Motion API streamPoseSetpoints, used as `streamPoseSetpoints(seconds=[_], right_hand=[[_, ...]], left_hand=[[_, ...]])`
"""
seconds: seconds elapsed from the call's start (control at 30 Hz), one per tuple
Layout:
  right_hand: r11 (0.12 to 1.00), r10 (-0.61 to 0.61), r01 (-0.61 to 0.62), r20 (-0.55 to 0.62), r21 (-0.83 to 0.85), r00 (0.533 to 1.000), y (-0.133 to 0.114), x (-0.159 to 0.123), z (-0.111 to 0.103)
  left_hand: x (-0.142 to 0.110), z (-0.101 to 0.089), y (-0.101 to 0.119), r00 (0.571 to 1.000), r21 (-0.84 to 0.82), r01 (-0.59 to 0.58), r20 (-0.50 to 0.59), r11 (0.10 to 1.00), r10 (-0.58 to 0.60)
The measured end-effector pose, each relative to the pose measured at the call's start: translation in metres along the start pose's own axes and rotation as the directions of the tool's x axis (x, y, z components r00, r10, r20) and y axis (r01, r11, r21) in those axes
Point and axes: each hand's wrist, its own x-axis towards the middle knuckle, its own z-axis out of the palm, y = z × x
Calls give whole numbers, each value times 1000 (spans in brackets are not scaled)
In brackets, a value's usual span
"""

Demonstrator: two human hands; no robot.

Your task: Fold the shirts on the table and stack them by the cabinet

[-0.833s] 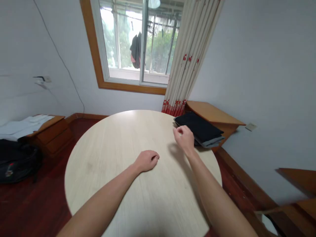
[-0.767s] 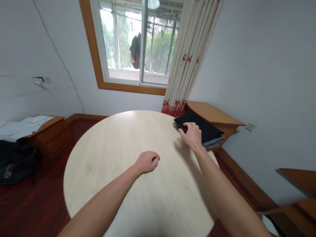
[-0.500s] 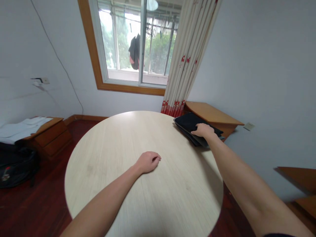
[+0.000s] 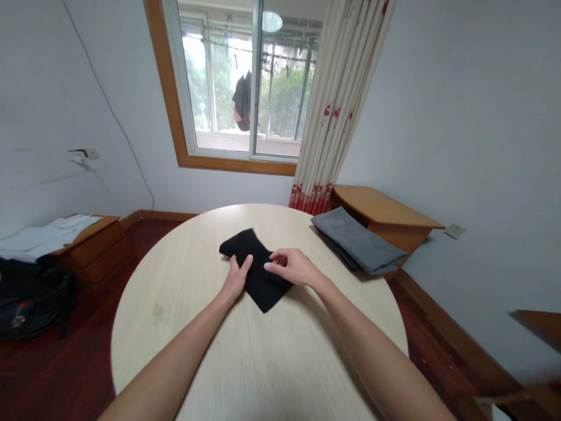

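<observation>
A folded black cloth [image 4: 256,266] lies in the middle of the round pale wooden table [image 4: 184,327]. My left hand [image 4: 236,279] rests on the cloth's near left edge, its thumb and fingers spread over the fabric. My right hand [image 4: 291,267] sits on the cloth's right side, its fingers curled and pinching the fabric. A folded grey cloth [image 4: 357,240] stays at the table's far right edge.
A low wooden cabinet [image 4: 381,213] stands behind the grey cloth, beside a curtain [image 4: 337,105]. On the left are a wooden drawer unit [image 4: 94,245] with white cloth on top and a dark bag [image 4: 30,298] on the floor.
My right hand took the black cloth off the pile at the right and brought it to the table's middle. My left hand opened and moved onto it. The grey cloth is uncovered.
</observation>
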Motion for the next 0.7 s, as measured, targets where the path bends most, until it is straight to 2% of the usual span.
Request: streamPoseSetpoints(seconds=[0.1,0.17,0.27,0.4,0.5,0.57,0.63,0.7], right_hand=[[996,74,-79,-121,-42,990,32,-7,25],[990,117,-129,-179,-60,977,54,-11,32],[981,191,-192,-167,9,967,74,-17,39],[968,217,-196,-128,157,968,74,-20,45],[951,235,-199,-133,237,963,72,-20,48],[939,204,-158,-126,306,971,74,-19,49],[916,164,-107,-118,386,979,79,-18,51],[885,168,-95,-122,455,978,85,-16,54]], left_hand=[[8,-6,-9,998,-10,14,-60,1000,-15],[9,-8,-11,998,49,-49,-39,998,51],[7,-10,-10,989,129,-146,33,981,143],[3,-14,-3,955,254,-279,179,926,238],[-1,-17,3,889,345,-425,330,837,316],[-4,-18,7,846,375,-496,412,784,338],[-6,-18,9,832,395,-518,440,759,339],[-6,-19,10,839,398,-510,424,762,341]])
